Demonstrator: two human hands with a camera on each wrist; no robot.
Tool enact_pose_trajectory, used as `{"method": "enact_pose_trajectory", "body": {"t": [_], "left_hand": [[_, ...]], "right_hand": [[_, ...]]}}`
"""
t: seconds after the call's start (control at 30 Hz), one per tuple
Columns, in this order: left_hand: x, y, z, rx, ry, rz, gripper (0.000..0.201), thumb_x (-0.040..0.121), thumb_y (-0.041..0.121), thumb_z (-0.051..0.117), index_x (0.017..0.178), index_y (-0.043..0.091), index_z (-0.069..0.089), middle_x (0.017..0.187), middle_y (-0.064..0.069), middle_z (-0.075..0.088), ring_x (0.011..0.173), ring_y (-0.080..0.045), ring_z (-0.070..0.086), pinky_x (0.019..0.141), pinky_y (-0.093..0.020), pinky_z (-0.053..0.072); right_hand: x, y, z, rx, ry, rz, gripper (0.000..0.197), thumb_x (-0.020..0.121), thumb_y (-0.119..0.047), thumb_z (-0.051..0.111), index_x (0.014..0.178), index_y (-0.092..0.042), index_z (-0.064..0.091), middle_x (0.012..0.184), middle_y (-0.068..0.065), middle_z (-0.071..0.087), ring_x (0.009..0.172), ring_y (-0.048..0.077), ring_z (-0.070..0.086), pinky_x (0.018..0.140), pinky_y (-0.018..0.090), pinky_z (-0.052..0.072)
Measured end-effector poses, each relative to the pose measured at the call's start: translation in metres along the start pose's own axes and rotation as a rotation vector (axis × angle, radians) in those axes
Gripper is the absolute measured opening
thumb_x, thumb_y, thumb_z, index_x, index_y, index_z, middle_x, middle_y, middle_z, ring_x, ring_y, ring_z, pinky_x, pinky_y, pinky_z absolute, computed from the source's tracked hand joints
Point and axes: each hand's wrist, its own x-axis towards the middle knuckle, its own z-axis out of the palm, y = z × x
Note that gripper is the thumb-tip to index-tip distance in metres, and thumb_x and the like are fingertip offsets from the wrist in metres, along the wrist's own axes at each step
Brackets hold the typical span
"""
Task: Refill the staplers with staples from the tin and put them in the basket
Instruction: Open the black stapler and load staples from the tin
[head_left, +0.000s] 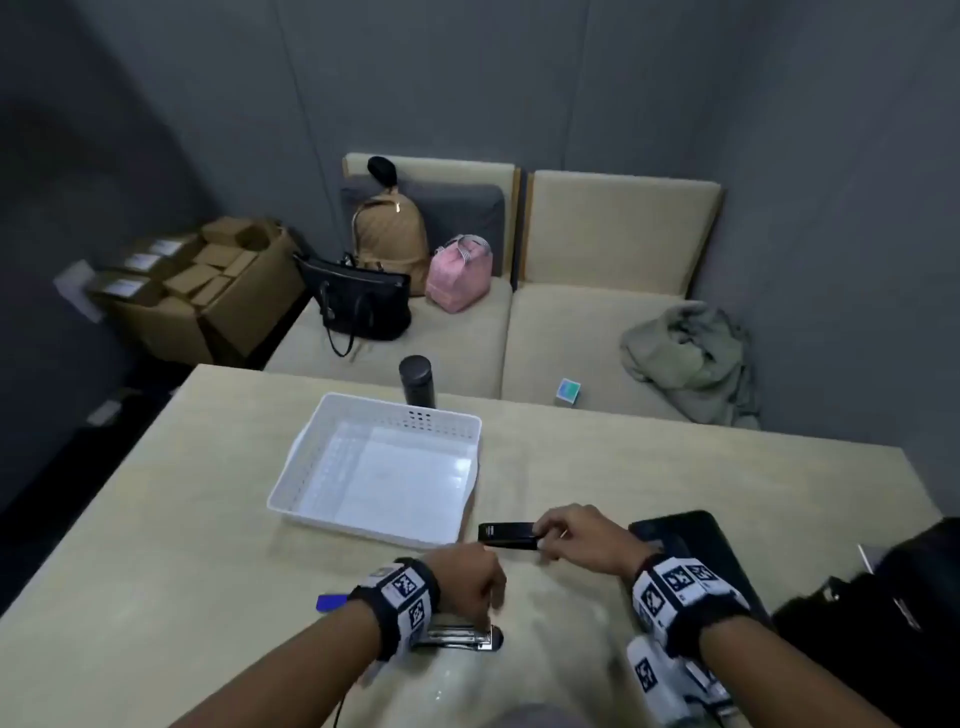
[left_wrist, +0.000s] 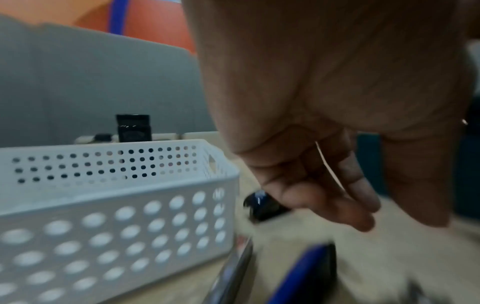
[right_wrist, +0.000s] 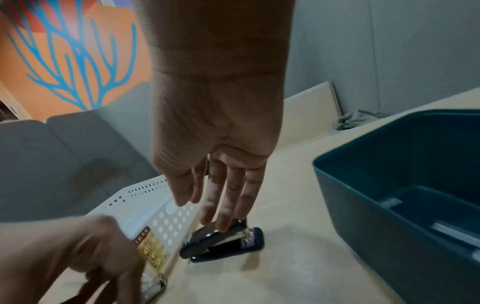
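The white perforated basket stands mid-table and holds nothing. Just past its near right corner lies a black stapler. My right hand touches its rear end; the right wrist view shows straight fingertips on the stapler, thumb apart. Nearer me lies an opened blue stapler, its metal magazine bared and its blue top swung left. My left hand hovers over the magazine, its curled fingers pinching a thin pale staple strip. The dark teal tin stands to the right with staples inside.
A black flask stands behind the basket and a small cube sits at the table's far edge. A black bag lies at the right edge by the tin. A sofa with bags lies beyond the table.
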Motion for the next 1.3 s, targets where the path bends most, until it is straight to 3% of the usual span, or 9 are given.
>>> {"method": "enact_pose_trajectory", "body": {"t": [0.07, 0.13, 0.27, 0.43, 0.63, 0.73, 0.83, 1.03, 1.3], "left_hand": [[-0.007, -0.002, 0.015, 0.206, -0.008, -0.044, 0.024, 0.070, 0.033, 0.074, 0.087, 0.017, 0.069, 0.081, -0.010, 0.072, 0.075, -0.033, 0.064, 0.066, -0.034, 0.051], [-0.018, 0.000, 0.028, 0.320, -0.091, -0.078, 0.025, 0.073, 0.032, 0.073, 0.090, 0.015, 0.068, 0.084, -0.013, 0.071, 0.078, -0.034, 0.064, 0.066, -0.035, 0.044], [-0.019, 0.001, 0.043, 0.438, -0.088, -0.079, 0.017, 0.083, 0.015, 0.057, 0.095, 0.012, 0.068, 0.093, -0.012, 0.071, 0.087, -0.034, 0.068, 0.092, -0.042, 0.045], [0.006, 0.010, 0.061, 0.267, 0.070, -0.037, 0.020, 0.089, 0.027, 0.054, 0.097, 0.014, 0.066, 0.098, -0.010, 0.067, 0.091, -0.035, 0.064, 0.068, -0.041, 0.051], [0.049, 0.042, 0.070, 0.129, 0.182, -0.061, 0.023, 0.088, 0.031, 0.062, 0.103, 0.014, 0.066, 0.102, -0.010, 0.067, 0.098, -0.032, 0.061, 0.071, -0.041, 0.048], [0.060, 0.046, 0.073, 0.048, 0.181, -0.053, 0.026, 0.087, 0.034, 0.063, 0.106, 0.017, 0.068, 0.103, -0.009, 0.067, 0.098, -0.029, 0.061, 0.075, -0.042, 0.052], [0.063, 0.043, 0.076, -0.130, 0.172, -0.080, 0.028, 0.087, 0.038, 0.062, 0.103, 0.017, 0.071, 0.101, -0.009, 0.069, 0.097, -0.026, 0.061, 0.075, -0.034, 0.046], [0.064, 0.043, 0.083, -0.140, 0.196, -0.219, 0.047, 0.084, 0.060, 0.055, 0.098, 0.018, 0.070, 0.104, -0.011, 0.065, 0.098, -0.029, 0.059, 0.077, -0.035, 0.046], [0.077, 0.060, 0.082, -0.086, 0.124, -0.353, 0.061, 0.082, 0.068, 0.050, 0.109, 0.014, 0.063, 0.118, -0.015, 0.057, 0.114, -0.034, 0.049, 0.093, -0.046, 0.043]], "right_hand": [[-0.001, 0.010, 0.003, 0.036, -0.004, 0.020, 0.011, 0.087, -0.023, 0.063, 0.097, -0.027, 0.066, 0.088, 0.004, 0.076, 0.081, 0.012, 0.070, 0.081, 0.028, 0.054], [-0.009, 0.015, 0.009, 0.038, -0.004, 0.056, 0.012, 0.086, -0.024, 0.063, 0.098, -0.027, 0.067, 0.087, 0.003, 0.075, 0.079, 0.012, 0.070, 0.079, 0.027, 0.055], [-0.020, 0.017, 0.019, 0.089, 0.016, 0.057, 0.017, 0.089, -0.019, 0.059, 0.104, -0.017, 0.069, 0.085, 0.000, 0.074, 0.076, 0.008, 0.069, 0.067, 0.013, 0.048], [-0.041, 0.029, 0.025, 0.159, 0.108, 0.048, 0.012, 0.090, -0.016, 0.061, 0.099, -0.019, 0.069, 0.075, -0.006, 0.071, 0.073, 0.005, 0.068, 0.066, 0.012, 0.047], [-0.069, 0.047, 0.037, 0.117, 0.088, 0.120, 0.015, 0.092, -0.018, 0.060, 0.105, -0.019, 0.068, 0.093, 0.002, 0.073, 0.080, 0.007, 0.066, 0.075, 0.018, 0.053], [-0.075, 0.052, 0.050, -0.036, 0.027, 0.139, 0.028, 0.089, -0.018, 0.059, 0.116, -0.016, 0.067, 0.110, 0.000, 0.071, 0.090, 0.003, 0.062, 0.081, 0.012, 0.047], [-0.075, 0.055, 0.058, -0.139, 0.005, 0.166, 0.034, 0.084, -0.022, 0.061, 0.117, -0.022, 0.066, 0.117, 0.000, 0.067, 0.104, 0.014, 0.061, 0.091, 0.030, 0.051], [-0.071, 0.054, 0.068, -0.187, 0.013, 0.181, 0.023, 0.079, -0.019, 0.069, 0.102, -0.019, 0.073, 0.090, -0.001, 0.070, 0.083, 0.016, 0.066, 0.076, 0.032, 0.058], [-0.066, 0.055, 0.071, -0.251, 0.034, 0.199, 0.021, 0.075, -0.031, 0.070, 0.091, -0.018, 0.074, 0.084, 0.004, 0.071, 0.076, 0.020, 0.066, 0.065, 0.028, 0.055]]}}
